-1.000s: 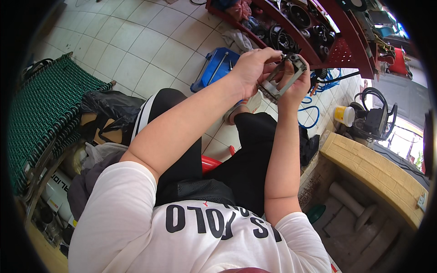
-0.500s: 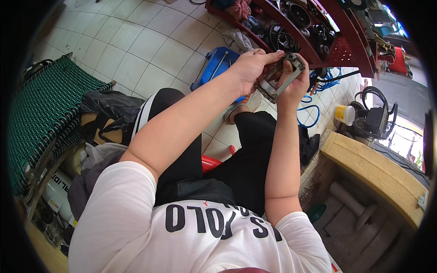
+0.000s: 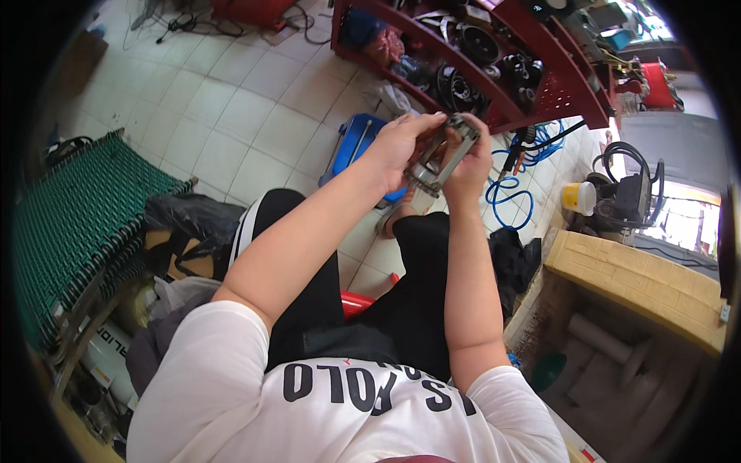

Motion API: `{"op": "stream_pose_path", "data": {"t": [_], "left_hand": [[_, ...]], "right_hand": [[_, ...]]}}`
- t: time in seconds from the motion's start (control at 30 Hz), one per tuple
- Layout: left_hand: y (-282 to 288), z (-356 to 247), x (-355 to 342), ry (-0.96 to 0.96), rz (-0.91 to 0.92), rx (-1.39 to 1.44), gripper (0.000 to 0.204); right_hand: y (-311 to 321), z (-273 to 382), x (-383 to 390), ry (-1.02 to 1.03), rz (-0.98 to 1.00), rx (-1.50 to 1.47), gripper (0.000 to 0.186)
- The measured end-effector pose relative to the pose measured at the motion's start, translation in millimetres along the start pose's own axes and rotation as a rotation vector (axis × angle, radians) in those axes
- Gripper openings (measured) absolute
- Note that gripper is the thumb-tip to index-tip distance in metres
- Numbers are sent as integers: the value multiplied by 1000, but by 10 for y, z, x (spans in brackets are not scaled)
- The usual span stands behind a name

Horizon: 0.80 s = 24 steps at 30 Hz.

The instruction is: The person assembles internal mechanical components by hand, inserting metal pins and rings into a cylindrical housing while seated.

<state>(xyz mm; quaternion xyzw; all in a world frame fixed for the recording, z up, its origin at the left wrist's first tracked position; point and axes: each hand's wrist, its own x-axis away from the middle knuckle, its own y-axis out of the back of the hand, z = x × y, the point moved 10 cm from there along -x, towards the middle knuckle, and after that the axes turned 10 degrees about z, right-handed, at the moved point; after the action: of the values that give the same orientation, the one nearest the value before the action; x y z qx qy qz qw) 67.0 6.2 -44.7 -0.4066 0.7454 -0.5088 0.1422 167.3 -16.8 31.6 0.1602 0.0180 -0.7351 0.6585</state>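
Note:
A worn grey metal part shaped like an open rectangular frame (image 3: pixel 454 160) is held up before me, slanting, above my lap. My left hand (image 3: pixel 398 148) grips its left side, with the thumb stretched along the upper end. Around the other side my right hand (image 3: pixel 472 166) is closed, its fingers wrapped over the long bar and partly through the gap. Parts of the frame are hidden behind both hands. Beyond and below it on the floor lies a blue case (image 3: pixel 351 150).
A red metal rack (image 3: pixel 567 85) with machine parts stands ahead. Blue hose (image 3: pixel 509 202) coils on the tiles to the right, near a white-and-yellow bucket (image 3: pixel 579 198) and a yellow ledge (image 3: pixel 633 270). A green woven lounger (image 3: pixel 85 224) and a black plastic bag (image 3: pixel 193 220) are at left.
Both hands have come slightly lower and to the left in view, still holding the metal frame. The surroundings have shifted a little as my head view moved.

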Motion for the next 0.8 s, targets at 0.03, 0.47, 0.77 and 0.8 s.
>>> {"op": "stream_pose_path", "data": {"t": [0.03, 0.47, 0.77, 0.8], "left_hand": [[-37, 16, 9, 8, 1, 6, 27], [-66, 54, 109, 194, -74, -47, 27], [-37, 55, 140, 188, -119, -49, 26], [-59, 63, 136, 184, -110, -23, 26]], "right_hand": [[38, -10, 1, 3, -11, 55, 24], [74, 211, -47, 53, 2, 200, 27], [63, 190, -63, 29, 19, 171, 29], [73, 207, -60, 27, 10, 188, 29]]}}
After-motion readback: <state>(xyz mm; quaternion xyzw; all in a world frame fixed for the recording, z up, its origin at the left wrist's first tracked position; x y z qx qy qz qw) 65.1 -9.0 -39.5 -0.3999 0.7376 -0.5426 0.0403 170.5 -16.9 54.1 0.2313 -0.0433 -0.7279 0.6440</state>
